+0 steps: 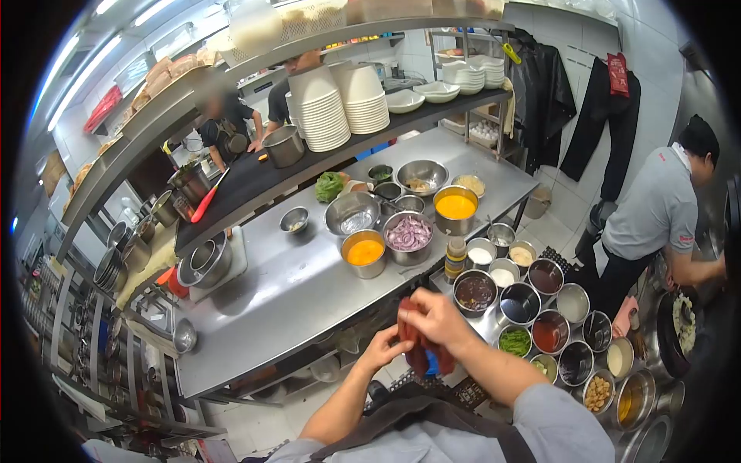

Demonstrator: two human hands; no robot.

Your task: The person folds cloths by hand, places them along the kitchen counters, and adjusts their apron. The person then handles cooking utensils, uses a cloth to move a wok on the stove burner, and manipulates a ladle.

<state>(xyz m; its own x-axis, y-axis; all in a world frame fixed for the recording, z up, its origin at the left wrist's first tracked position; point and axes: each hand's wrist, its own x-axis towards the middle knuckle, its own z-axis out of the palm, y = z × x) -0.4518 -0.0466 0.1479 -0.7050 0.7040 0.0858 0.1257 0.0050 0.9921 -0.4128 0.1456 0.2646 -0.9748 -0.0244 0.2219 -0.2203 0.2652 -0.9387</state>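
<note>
A dark red cloth (415, 351) is bunched up between my hands, in front of my apron. My right hand (437, 316) is closed over its top, with the thumb and fingers pinching the fabric. On the other side, my left hand (381, 348) has curled fingers gripping the cloth's edge. Something blue shows just below the cloth. Past my hands, on the steel table, stand a pot of orange-yellow liquid (363, 251) and a pot of sliced purple onions (407, 234).
To my right are several metal pots of sauces and ingredients, including chopped greens (515, 342). A co-worker (652, 204) bends over a wok (683, 324) at far right. Bowl stacks (318, 112) line the shelf above the steel table (270, 324). Two people stand beyond it.
</note>
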